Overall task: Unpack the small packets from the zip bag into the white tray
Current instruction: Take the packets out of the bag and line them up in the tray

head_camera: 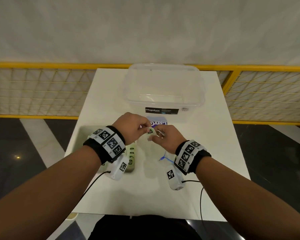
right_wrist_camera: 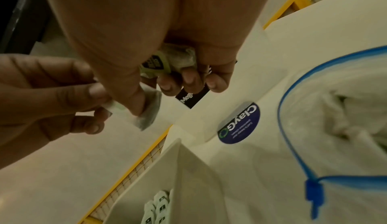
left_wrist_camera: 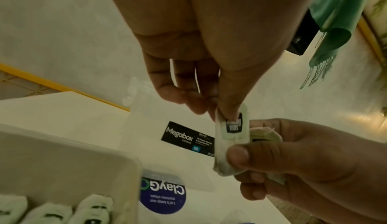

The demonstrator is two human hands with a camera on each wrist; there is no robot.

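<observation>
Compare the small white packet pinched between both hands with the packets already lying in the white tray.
The small white black-labelled packet is off the table, pinched by the left hand and right hand; the white black-labelled packets in the tray lie side by side, untouched, in the white plastic tray. Both look like the same kind.

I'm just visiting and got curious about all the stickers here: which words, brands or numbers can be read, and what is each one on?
"Megabox": black label on the clear plastic storage box; its smaller lines are too small to read.
"ClayG": round blue sticker on the white table; the word is cut off, the fine print blurred.
Small white packet pinched by both hands: black label, unreadable.
Black-and-white square codes on the wristbands: patterns, no words.
</observation>
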